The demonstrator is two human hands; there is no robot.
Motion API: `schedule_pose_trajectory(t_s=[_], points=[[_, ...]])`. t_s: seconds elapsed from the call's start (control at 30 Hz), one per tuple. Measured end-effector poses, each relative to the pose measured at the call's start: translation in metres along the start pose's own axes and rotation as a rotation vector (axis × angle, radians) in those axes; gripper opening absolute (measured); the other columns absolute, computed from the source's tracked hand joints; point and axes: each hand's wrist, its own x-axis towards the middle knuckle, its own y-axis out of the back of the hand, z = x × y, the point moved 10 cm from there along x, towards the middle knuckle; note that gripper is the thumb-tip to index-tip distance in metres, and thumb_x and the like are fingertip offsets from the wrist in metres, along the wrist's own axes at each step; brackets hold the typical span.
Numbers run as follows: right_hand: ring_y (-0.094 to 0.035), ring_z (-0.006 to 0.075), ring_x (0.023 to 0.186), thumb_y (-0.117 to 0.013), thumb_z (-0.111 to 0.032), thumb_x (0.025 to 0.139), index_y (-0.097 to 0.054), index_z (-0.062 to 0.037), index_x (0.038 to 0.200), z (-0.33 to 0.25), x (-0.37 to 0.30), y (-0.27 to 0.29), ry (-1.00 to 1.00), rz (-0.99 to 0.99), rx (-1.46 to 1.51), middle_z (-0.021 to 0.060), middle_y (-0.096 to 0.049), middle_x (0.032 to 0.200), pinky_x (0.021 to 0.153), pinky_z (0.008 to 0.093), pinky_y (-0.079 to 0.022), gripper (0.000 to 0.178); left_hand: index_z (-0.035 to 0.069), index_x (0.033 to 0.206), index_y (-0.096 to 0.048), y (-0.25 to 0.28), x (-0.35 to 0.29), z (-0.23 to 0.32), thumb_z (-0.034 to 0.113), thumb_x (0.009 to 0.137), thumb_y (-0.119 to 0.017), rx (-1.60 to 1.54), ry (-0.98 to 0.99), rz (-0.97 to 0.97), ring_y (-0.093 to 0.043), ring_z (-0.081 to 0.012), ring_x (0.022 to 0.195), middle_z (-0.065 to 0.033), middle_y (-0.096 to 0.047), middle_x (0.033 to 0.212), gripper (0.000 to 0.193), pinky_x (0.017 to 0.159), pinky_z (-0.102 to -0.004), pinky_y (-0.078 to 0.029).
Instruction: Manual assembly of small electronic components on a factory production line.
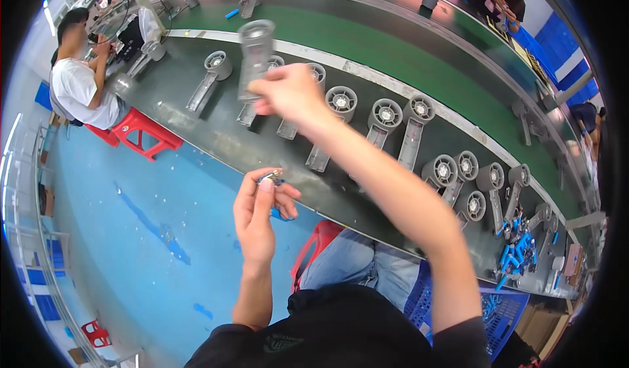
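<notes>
My right hand (285, 93) reaches out over the bench, its fingers closed on the handle end of a grey fan housing (256, 43). The raised housing is slightly blurred, with its round head pointing away from me. Nearer to me, my left hand (257, 214) pinches a small circuit board with wires (270, 177) in front of the bench edge. Just below those fingers a blue piece (282, 215) shows; whether it hangs from the wires I cannot tell. Several similar housings, such as one fan housing (341, 102), lie in a row on the dark bench (223, 135).
Blue cylindrical cells (517, 253) are heaped at the bench's right end. A green conveyor belt (380, 63) runs behind the housings. At left a person in white (82, 83) sits on a red stool (147, 135). A blue basket (508, 315) stands at my right.
</notes>
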Motion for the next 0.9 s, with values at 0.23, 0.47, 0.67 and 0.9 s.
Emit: schedule_pose_trajectory(t_s=[0.23, 0.47, 0.67, 0.9], points=[[-0.072, 0.0283, 0.058, -0.071, -0.013, 0.084, -0.06, 0.0128, 0.082, 0.084, 0.078, -0.059, -0.121, 0.269, 0.118, 0.0225, -0.07, 0.072, 0.055, 0.0345, -0.06, 0.028, -0.004, 0.119, -0.057, 0.034, -0.024, 0.024, 0.014, 0.102, -0.047, 0.179, -0.113, 0.138, -0.06, -0.0132, 0.066, -0.0156, -0.067, 0.095, 0.027, 0.059, -0.0236, -0.045], [-0.073, 0.0262, 0.06, -0.06, -0.026, 0.092, -0.063, 0.0119, 0.098, 0.031, -0.048, -0.008, 0.026, -0.054, -0.132, 0.0204, -0.07, 0.078, 0.06, 0.0343, -0.056, 0.038, -0.006, 0.118, -0.057, 0.015, -0.019, 0.02, 0.013, 0.102, -0.045, 0.101, -0.177, 0.043, -0.06, -0.0128, 0.067, -0.0183, -0.067, 0.099, 0.027, 0.06, -0.0236, -0.045], [-0.061, 0.0075, 0.065, -0.067, -0.024, 0.092, -0.07, -0.0014, 0.108, 0.021, -0.198, 0.15, 0.028, 0.192, -0.32, 0.0064, -0.07, 0.092, 0.056, 0.024, -0.05, 0.028, -0.004, 0.119, -0.057, -0.069, -0.016, -0.002, 0.009, 0.101, -0.047, 0.126, -0.083, -0.271, -0.058, -0.011, 0.068, -0.015, -0.068, 0.099, 0.024, 0.062, -0.0223, -0.043], [-0.046, 0.012, 0.058, -0.068, -0.008, 0.084, -0.072, -0.0035, 0.097, 0.024, -0.246, 0.216, 0.237, 0.375, -0.95, 0.0035, -0.054, 0.076, 0.053, 0.0271, -0.037, 0.015, 0.002, 0.114, -0.062, -0.163, -0.026, -0.041, 0.006, 0.097, -0.055, 0.374, -0.106, -0.514, -0.057, -0.0118, 0.064, -0.008, -0.065, 0.091, 0.019, 0.058, -0.0264, -0.044]])
